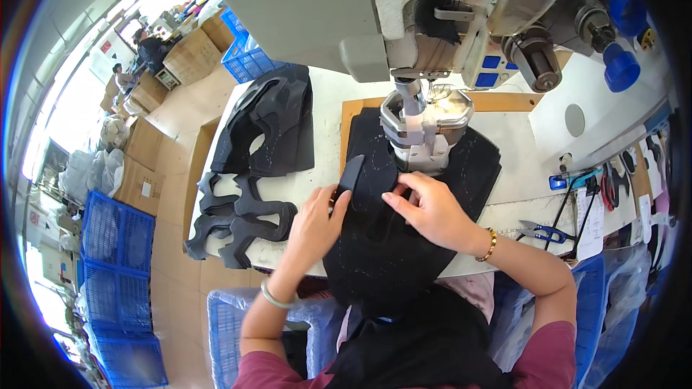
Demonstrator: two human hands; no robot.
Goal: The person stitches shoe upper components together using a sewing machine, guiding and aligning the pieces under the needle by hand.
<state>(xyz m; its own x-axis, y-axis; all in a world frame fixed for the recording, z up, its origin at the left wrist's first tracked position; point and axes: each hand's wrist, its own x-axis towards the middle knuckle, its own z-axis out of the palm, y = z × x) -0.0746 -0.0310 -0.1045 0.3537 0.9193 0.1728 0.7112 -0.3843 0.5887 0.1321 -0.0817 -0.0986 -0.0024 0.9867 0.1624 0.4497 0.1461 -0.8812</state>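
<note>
Worktable (pixel 330 104), black piece (pixel 371 266), plastic-lined crate (pixel 225 335)

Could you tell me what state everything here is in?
Left hand: closed on the black piece
Right hand: pinching the black piece
Black piece: spread under the machine head
Sewing machine: needle area lit
Curved dark cutouts: piled, overlapping
Blue-handled snips: lying down
Blue crates: stacked

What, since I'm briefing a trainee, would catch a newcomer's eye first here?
Probably the big grey metal sewing machine, top centre. Below it, the bare left hand holds a curved black strip over broad black material; the bare right hand touches that material. Far left, blue plastic lattice crates stand together.
</note>
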